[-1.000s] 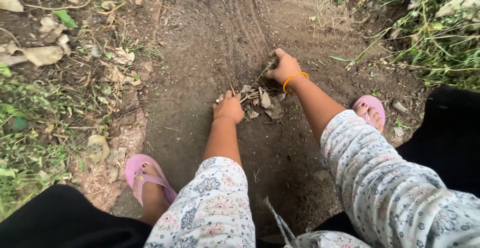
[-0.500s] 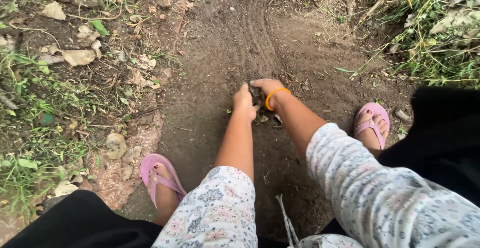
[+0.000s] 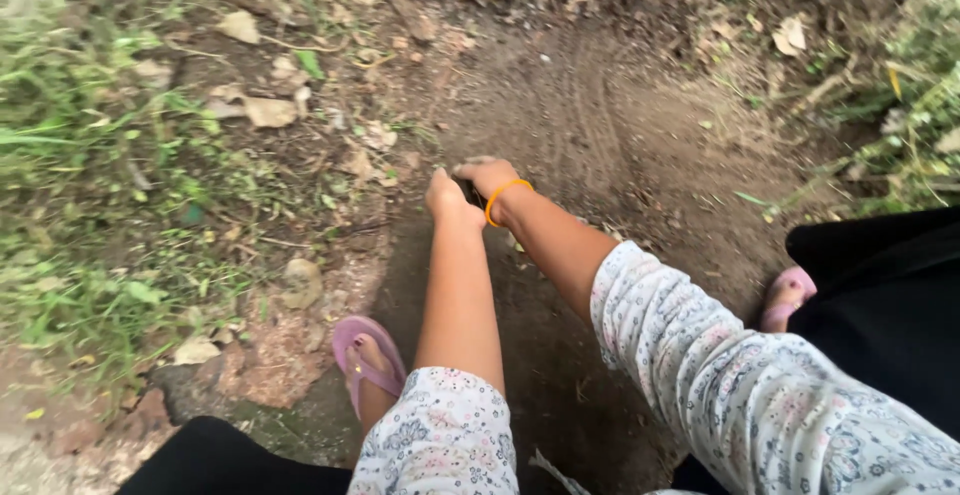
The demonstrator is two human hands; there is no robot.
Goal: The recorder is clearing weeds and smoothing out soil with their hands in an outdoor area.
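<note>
Two hands [image 3: 468, 191] around dry leaves [image 3: 470, 192]

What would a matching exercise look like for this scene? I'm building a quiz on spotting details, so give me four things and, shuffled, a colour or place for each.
Things:
1. thin rubber wristband
2. flat flip-flop sandal
3. loose patterned sleeve
4. patch of grass

Descriptions:
A. pink, on the foot beside the left arm
B. green, along the left edge of the dirt path
C. orange, around the right wrist
D. white with small flowers

Pairs: 1-C, 2-A, 3-D, 4-B
</note>
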